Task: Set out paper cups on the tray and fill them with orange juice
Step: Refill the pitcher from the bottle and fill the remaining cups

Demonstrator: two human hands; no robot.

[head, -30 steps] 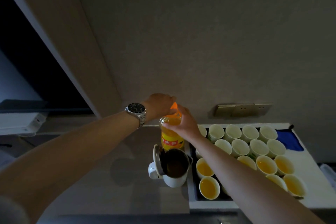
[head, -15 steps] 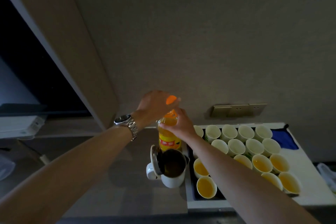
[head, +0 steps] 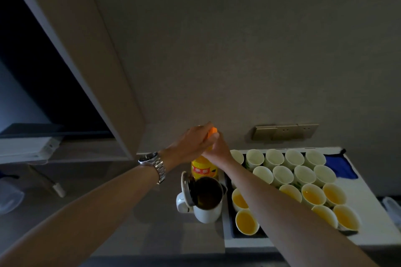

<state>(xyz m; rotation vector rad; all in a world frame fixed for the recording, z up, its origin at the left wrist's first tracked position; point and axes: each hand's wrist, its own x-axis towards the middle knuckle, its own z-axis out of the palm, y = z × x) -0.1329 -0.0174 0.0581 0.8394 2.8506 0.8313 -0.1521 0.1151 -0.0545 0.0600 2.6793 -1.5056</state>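
An orange juice bottle (head: 204, 169) with a yellow and red label stands upright on the counter just left of the dark tray (head: 230, 228). My left hand (head: 191, 144) grips its orange cap (head: 212, 131) from above. My right hand (head: 218, 150) holds the bottle's neck. On the tray stand several white paper cups: the near ones (head: 246, 222) hold orange juice, the far ones (head: 274, 157) look empty. My right forearm hides part of the tray.
A white kettle (head: 206, 198) with its lid flipped open stands in front of the bottle. A blue cloth (head: 340, 167) lies at the tray's far right. A socket plate (head: 284, 131) is on the wall. A dark screen and shelf fill the left side.
My left wrist has turned over the cap, the watch swinging left and down. The bottle stays upright in the same spot.
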